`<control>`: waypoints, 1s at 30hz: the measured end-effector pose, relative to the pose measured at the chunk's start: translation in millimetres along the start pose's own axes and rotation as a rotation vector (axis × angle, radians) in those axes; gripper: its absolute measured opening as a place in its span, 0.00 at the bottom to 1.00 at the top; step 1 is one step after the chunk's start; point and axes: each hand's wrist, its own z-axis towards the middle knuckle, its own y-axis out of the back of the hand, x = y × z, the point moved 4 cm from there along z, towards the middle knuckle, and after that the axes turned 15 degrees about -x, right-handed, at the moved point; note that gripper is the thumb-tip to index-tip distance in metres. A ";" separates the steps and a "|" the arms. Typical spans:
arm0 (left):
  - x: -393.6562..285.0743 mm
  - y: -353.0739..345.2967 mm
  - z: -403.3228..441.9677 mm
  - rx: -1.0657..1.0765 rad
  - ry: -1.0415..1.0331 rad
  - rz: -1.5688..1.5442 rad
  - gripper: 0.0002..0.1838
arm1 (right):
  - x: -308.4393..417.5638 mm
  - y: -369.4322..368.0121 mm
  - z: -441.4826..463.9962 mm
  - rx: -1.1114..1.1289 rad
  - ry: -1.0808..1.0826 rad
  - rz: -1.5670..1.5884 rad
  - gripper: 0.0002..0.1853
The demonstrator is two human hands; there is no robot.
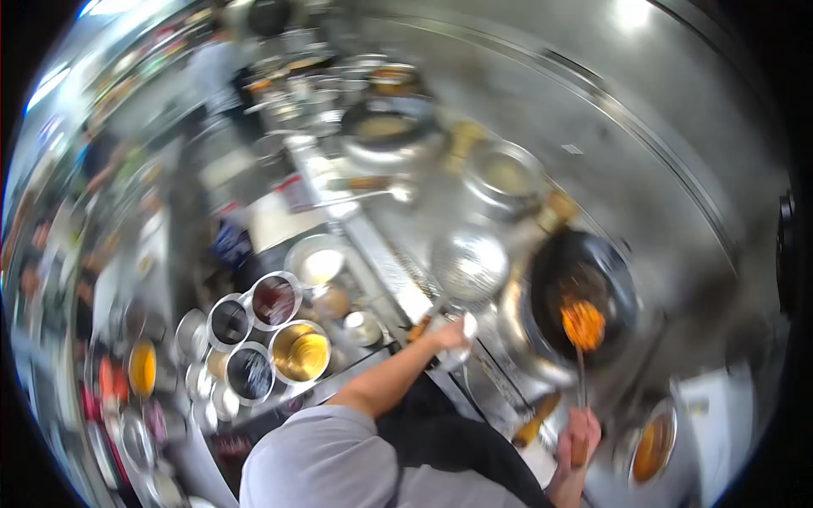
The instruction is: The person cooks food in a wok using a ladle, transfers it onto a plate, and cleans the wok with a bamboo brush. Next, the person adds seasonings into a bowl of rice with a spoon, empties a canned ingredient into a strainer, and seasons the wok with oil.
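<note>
My right hand (584, 429) is closed round the wooden handle of a long metal ladle (582, 381). Its head, inside the dark wok (622, 288), is heaped with orange-red food (583, 325). My left hand (451, 334) reaches out to the left of the wok, fingers closed by a blurred white thing (467, 327), perhaps a cloth. Just beyond that hand lies a round metal strainer (470, 264) with a wooden handle. A wooden handle (538, 421) sticks out below the wok.
To the left stand several pots of liquid, one of them yellow (301, 352). A metal pot (504, 178) and another wok (385, 127) sit farther along the range. At lower right is a bowl of orange food (652, 444). Other people (216, 76) stand in the background.
</note>
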 end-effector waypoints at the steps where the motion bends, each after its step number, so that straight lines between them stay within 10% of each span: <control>1: 21.3 -7.9 -1.0 0.000 0.005 0.226 0.39 | 9.9 19.9 13.8 0.048 0.023 -0.111 0.14; 4: 58.1 -25.3 -30.5 -0.179 0.053 0.239 0.33 | 41.9 34.1 39.3 0.272 -0.005 -0.594 0.11; 8: 19.5 -18.7 -53.0 -0.369 0.181 0.237 0.31 | 107.4 108.3 114.3 0.266 0.481 -1.234 0.22; 9: 4.5 -15.9 -58.3 -0.380 0.190 0.245 0.31 | 116.8 104.4 128.0 0.281 0.471 -1.230 0.22; 11: -15.4 -2.2 -79.4 -0.343 0.354 0.313 0.34 | 109.2 79.3 135.3 0.394 -0.510 -0.326 0.22; 15: -24.7 -9.1 -99.4 -0.511 0.402 0.340 0.39 | 125.7 90.6 186.4 0.244 0.024 -0.834 0.20; 16: -27.7 -7.7 -107.5 -0.602 0.436 0.310 0.41 | 103.4 15.5 118.9 0.272 -0.640 -0.282 0.18; 21: 30.0 7.8 -155.7 -0.760 0.235 0.233 0.40 | 94.8 2.5 106.1 0.156 -0.612 -0.294 0.16; 30: 77.4 94.7 -423.7 -0.867 0.774 0.134 0.31 | 53.9 28.1 95.0 0.403 -0.825 -0.171 0.14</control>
